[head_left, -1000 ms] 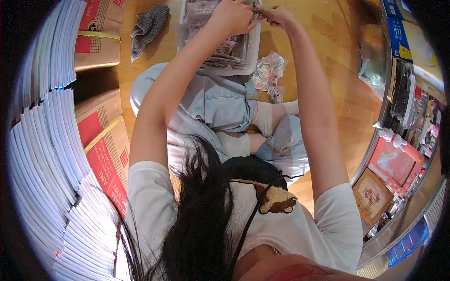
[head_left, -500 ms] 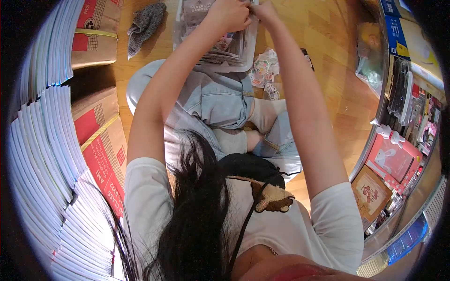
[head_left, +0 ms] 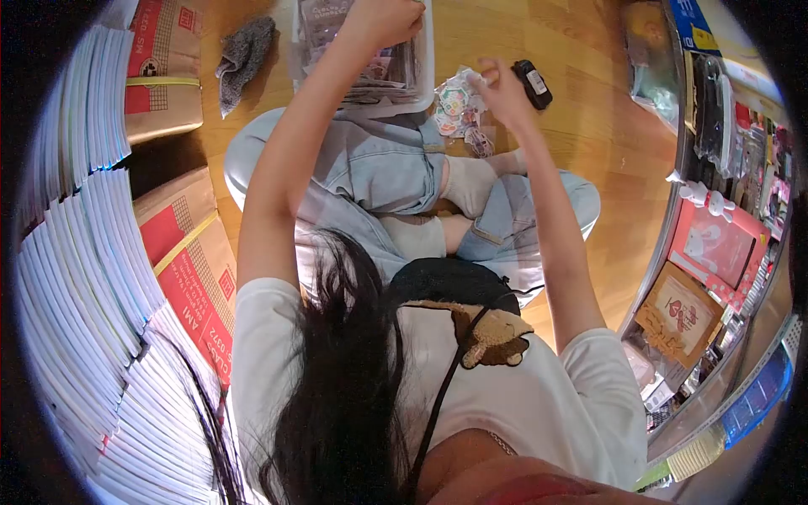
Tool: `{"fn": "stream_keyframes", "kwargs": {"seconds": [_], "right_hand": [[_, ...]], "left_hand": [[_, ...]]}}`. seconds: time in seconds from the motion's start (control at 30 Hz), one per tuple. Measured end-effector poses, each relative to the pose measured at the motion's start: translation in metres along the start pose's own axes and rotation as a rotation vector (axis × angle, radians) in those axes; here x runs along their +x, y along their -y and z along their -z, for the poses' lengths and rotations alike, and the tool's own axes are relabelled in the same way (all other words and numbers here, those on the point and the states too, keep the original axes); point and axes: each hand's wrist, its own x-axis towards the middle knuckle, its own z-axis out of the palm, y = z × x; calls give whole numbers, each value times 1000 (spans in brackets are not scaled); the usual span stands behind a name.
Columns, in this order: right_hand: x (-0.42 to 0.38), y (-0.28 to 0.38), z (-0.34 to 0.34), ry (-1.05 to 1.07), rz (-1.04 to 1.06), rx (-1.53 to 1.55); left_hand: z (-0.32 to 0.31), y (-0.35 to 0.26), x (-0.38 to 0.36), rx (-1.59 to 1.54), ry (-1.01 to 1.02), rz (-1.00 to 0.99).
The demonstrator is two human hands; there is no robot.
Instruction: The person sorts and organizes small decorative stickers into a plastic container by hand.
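Note:
My left hand [head_left: 391, 21] is over the right part of a clear plastic bin [head_left: 427, 59] at the top of the view. Its fingers are curled together, and whatever they may hold is hidden. Packets [head_left: 324, 29] and other flat items fill the bin. My right hand [head_left: 505, 91] is to the right of the bin, fingers apart and nothing visibly held. Just left of its fingertips a pile of colourful stickers in clear wrapping [head_left: 457, 108] lies on the floor.
A black device [head_left: 531, 84] lies right of my right hand. A grey cloth [head_left: 244, 63] is left of the bin. Stacked books [head_left: 84, 269] and cardboard boxes [head_left: 164, 101] line the left side; a crowded shelf [head_left: 665, 252] stands at the right. My crossed legs [head_left: 370, 168] are below the bin.
My right hand has left the bin's top edge, where it was close to my left hand, and come down beside the stickers with its fingers spread. The whole view has shifted slightly.

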Motion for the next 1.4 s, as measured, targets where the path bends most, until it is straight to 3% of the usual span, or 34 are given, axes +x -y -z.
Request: {"fn": "stream_keyframes", "kwargs": {"seconds": [0.13,0.23,0.33,0.43,0.53,0.63,0.8,0.83,0.93,1.03,1.1,1.2,1.3,1.4], "right_hand": [[-58,-7,-19,-158,518,-482],[-69,-10,-29,-101,522,-526],[-72,-11,-23,-28,377,-318],[-81,-12,-9,-152,268,-91],[-98,-16,7,-602,261,55],[-114,-28,26,-622,-147,236],[-142,-58,28,-453,-330,845],[-145,-57,28,-426,-339,937],[-145,-51,29,-497,-63,1130],[-148,-49,32,-487,-92,1420],[-146,-55,31,-480,-126,1308],[-144,-65,24,-522,-104,1096],[-150,-48,32,-547,-107,1101],[-154,-38,34,-508,-151,1086]], "left_hand": [[7,-10,-2,-116,-333,-101],[33,-32,-18,-211,-485,-74],[22,-51,-41,-204,-535,-1],[25,-78,-57,-291,-603,28],[25,-114,-66,-520,-443,107],[-3,-157,-66,-639,-275,191],[-57,-202,-58,-274,162,539],[-64,-205,-57,-217,136,568],[-68,-210,-56,-154,117,638],[-59,-203,-59,-258,140,656],[-53,-203,-59,-277,66,648],[-53,-193,-64,-427,-177,531],[3,-196,-61,-1129,-187,718],[28,-199,-60,-1656,-169,647]]}}
